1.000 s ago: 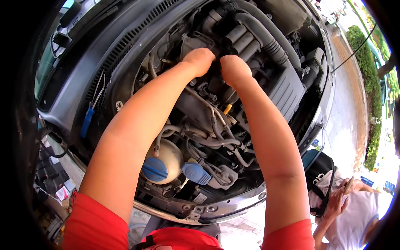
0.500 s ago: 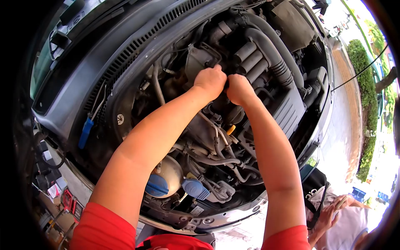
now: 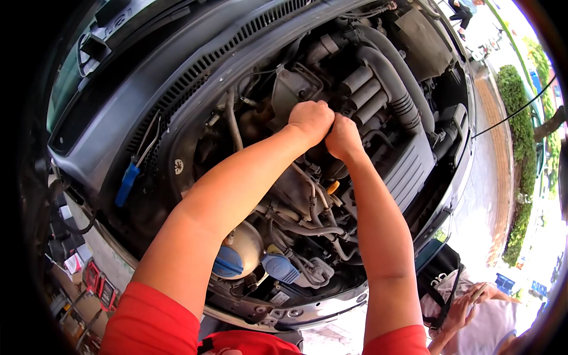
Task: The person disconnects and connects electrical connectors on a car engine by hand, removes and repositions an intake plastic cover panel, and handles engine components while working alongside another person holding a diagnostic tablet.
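Both my hands reach deep into a car's engine bay and meet beside the air intake pipes (image 3: 362,94). My left hand (image 3: 312,121) is closed, knuckles up, in front of a grey metal engine part (image 3: 290,89). Against it, my right hand (image 3: 344,137) is closed too, its thumb side touching the left hand. Whatever the fingers grip is hidden beneath them. The black ribbed air box (image 3: 408,165) lies to the right of my right hand. Below the hands, a yellow dipstick handle (image 3: 333,187) shows between my forearms.
A blue-handled tool (image 3: 127,184) rests by the windscreen cowl (image 3: 195,83). A coolant tank with a blue cap (image 3: 228,262) and a blue washer cap (image 3: 280,268) sit near the front. At lower right, another person (image 3: 479,319) holds something; a red case (image 3: 99,286) lies lower left.
My left hand has turned and closed up against the right, covering the small gap between them. The camera view has shifted slightly. Both hands stay at the same spot in the engine.
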A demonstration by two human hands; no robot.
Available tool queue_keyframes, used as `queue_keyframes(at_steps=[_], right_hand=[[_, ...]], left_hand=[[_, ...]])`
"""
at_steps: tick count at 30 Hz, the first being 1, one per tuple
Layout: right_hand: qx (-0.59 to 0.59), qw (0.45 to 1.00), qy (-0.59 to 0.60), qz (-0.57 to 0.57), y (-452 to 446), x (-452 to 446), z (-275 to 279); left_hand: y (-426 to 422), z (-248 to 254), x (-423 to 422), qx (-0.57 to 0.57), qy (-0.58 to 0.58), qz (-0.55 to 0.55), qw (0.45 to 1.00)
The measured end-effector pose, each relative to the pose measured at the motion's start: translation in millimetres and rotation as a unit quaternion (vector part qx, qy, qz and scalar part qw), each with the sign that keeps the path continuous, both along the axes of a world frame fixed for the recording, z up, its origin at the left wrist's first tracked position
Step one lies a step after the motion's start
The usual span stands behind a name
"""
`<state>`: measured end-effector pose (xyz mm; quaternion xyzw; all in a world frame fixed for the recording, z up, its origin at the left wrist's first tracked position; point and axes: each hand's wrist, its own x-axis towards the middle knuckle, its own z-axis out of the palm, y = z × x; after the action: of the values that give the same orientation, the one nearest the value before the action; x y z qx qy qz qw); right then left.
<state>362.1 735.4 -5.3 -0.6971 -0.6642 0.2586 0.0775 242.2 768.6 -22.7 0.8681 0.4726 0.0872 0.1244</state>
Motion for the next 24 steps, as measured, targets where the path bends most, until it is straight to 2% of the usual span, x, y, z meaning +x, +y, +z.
queue_keyframes(at_steps=[4,6,14,19,24], right_hand=[[0.003,1.000,0.000,-0.001,-1.6,3.5,-0.9],[0.017,0.999,0.037,0.024,-1.3,10.3,-3.2],[0.028,0.998,0.014,0.056,-0.7,8.3,-0.2],[0.023,0.999,-0.009,0.039,-6.9,2.5,-7.9],[0.066,0.997,-0.019,0.023,-12.3,-1.0,-9.5]], left_hand=[[-3.0,1.9,1.9,0.001,0.005,0.006,1.000],[-2.9,2.3,3.6,0.003,0.006,0.019,1.000],[-11.9,6.1,11.6,-0.026,0.022,0.087,0.996],[-6.1,0.7,6.2,-0.021,0.011,0.049,0.998],[-4.3,-3.0,1.6,-0.004,-0.008,0.026,1.000]])
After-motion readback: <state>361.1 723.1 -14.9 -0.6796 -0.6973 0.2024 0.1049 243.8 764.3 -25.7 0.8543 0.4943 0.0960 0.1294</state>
